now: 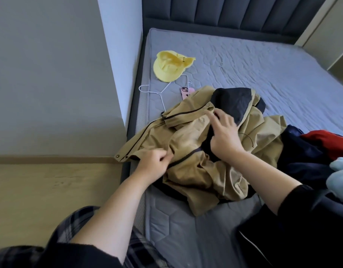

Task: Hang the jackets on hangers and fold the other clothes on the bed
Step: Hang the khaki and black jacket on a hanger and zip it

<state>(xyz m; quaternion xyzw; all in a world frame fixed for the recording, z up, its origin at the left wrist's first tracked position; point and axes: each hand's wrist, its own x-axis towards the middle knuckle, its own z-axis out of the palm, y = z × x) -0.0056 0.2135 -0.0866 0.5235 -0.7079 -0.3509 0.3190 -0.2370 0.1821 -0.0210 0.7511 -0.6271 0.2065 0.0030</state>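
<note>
1. A grey quilted mattress (pixel 263 74) on the bed carries everything. A dark padded headboard (pixel 224 10) stands beyond the tan jacket (pixel 195 171), and a grey wall (pixel 50 74) and wood floor (pixel 41 190) lie to its left.
2. The one tan jacket lies crumpled at the mattress's left edge, dark lining showing.
3. The left hand (pixel 153 164) pinches jacket fabric beside the zipper. The right hand (pixel 223 132) rests on the jacket near the lining, fingers nearly straight, gripping nothing.
4. Just beyond the jacket lie one white wire hanger (pixel 161 91), one pink phone (pixel 186 92) and one yellow cap (pixel 170 66).
5. Right of the jacket, touching it, is a clothes pile (pixel 306 157) in navy, red and light blue.
</note>
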